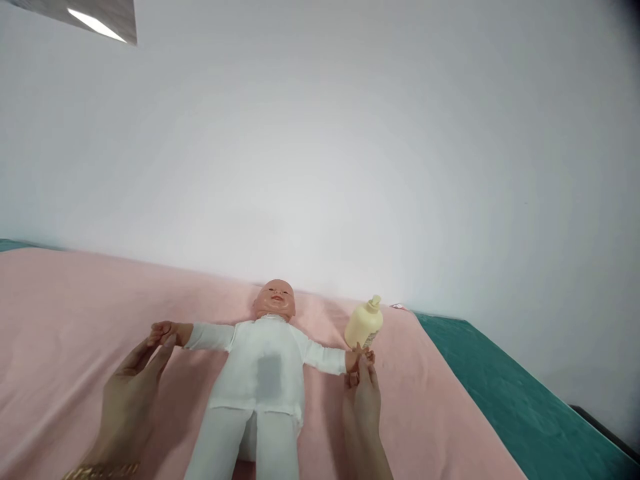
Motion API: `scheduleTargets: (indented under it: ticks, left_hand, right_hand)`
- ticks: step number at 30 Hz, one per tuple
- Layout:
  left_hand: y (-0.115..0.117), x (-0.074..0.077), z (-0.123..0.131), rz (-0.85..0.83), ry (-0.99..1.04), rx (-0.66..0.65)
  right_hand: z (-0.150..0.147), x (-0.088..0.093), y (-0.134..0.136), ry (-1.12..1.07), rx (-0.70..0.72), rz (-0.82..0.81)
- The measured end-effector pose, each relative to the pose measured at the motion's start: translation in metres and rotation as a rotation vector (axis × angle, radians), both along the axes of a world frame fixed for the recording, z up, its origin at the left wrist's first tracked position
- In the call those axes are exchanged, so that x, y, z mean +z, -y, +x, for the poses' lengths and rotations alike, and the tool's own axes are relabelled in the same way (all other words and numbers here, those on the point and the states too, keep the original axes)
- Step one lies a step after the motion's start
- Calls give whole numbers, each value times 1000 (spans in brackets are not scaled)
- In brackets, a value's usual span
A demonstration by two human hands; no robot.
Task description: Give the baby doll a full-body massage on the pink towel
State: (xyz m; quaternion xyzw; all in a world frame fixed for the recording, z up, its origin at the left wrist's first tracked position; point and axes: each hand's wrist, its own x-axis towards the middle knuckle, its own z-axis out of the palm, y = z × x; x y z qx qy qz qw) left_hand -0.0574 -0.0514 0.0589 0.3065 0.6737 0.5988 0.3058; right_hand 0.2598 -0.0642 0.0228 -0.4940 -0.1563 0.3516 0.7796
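Observation:
A baby doll (240, 373) in a white cloth outfit lies on its back on a pink sheet (425, 413), head toward the wall. Both its arms are stretched out sideways. My left hand (133, 383) pinches the doll's hand on the left side between thumb and fingers. On the other side, my right hand (365, 397) has its fingers closed around the doll's other hand. A grey rectangular patch shows on the doll's chest. Just beyond my right hand stands a pale yellow pump bottle (363, 325), upright on the sheet.
A green surface (505, 380) shows beyond the sheet's right edge. The white wall (320, 147) rises directly behind the doll's head. A small red-and-white item (399, 307) lies at the sheet's far edge, too small to name.

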Motion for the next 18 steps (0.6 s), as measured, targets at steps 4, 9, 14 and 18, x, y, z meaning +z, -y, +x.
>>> scheduleTargets:
  ticks: [4,9,14,18]
  left_hand:
    - [3,8,10,38,-5,-71]
    - [-4,-21,14,418,-541,-379]
    - [-12,-37,23,923,-976,-617]
    - [-12,-27,29,1025,-1111,-651]
  right_hand:
    - [-14,16,6,150,-19,-7]
    - [-38,18,14,485,104,152]
    - [-61,7,22,1026,278,398]
    - [-71,7,24,1391,341,513]
